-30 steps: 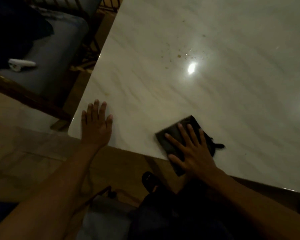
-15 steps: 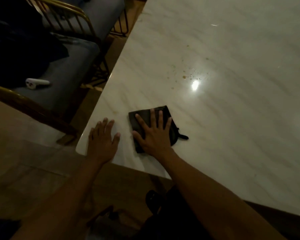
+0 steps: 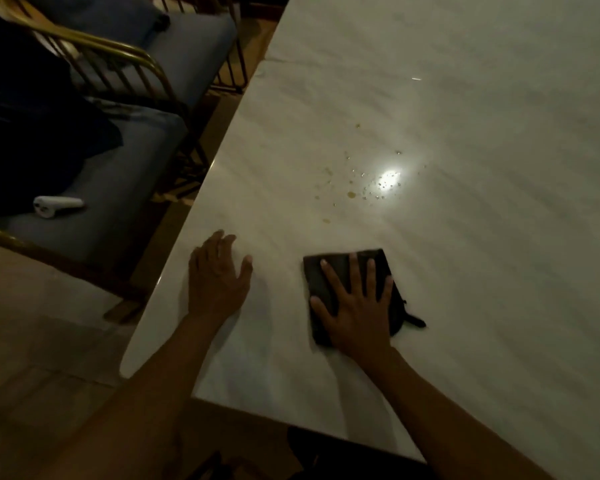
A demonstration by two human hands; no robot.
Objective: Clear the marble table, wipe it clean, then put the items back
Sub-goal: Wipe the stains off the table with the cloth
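Droplets [image 3: 352,194] lay above the cloth [image 3: 329,289]; the flat right hand [image 3: 355,313] pressed it, long axis running up-frame; the left hand [image 3: 215,278] lay flat on the tabletop [image 3: 499,237], fingers seemingly spread.

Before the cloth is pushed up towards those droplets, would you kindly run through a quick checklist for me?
1. Right hand flat on the dark cloth: ok.
2. Cloth folded and lying flat on the marble table: ok.
3. Left hand resting on the marble, clear of the cloth: ok.
4. Path from the cloth to the droplets free of items: ok.
5. Droplets wiped: not ok, they are there beyond the cloth.
6. Cloth damp enough: cannot tell.
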